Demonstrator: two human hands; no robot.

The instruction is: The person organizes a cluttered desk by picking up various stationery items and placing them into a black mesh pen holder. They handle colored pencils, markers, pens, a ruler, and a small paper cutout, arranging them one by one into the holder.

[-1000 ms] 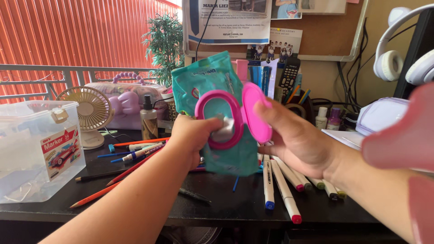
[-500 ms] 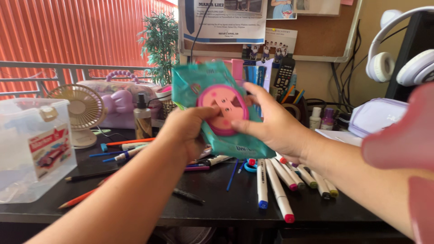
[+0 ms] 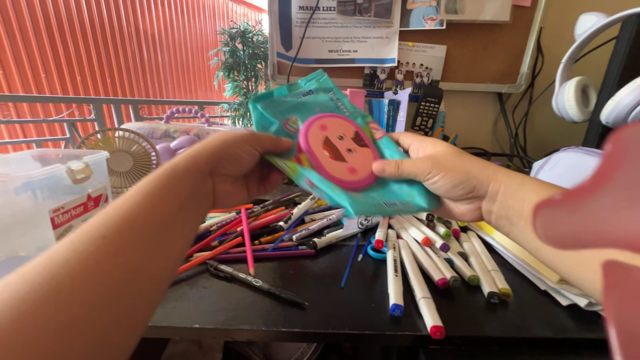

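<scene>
A teal pack of wet wipes (image 3: 303, 117) with a round pink lid (image 3: 339, 151) is held above the desk, tilted down to the right. The lid is closed and shows a cartoon face. My left hand (image 3: 230, 167) grips the pack's left end from behind. My right hand (image 3: 433, 170) holds the right side, thumb resting on the lid's right edge. Below the pack lies a heap of pens and coloured pencils (image 3: 260, 230) and a row of white markers (image 3: 417, 257).
A clear plastic marker box (image 3: 50, 193) stands at the left, a small beige fan (image 3: 127, 157) behind it. A black desk (image 3: 320, 300) carries the clutter. White headphones (image 3: 590, 87) hang at the right. A pin board (image 3: 480, 57), plant and papers sit behind.
The pink lid, open a second ago, is closed. My left hand has slid to the pack's left end and the pack has tilted flatter. The view shifted right, showing more pens.
</scene>
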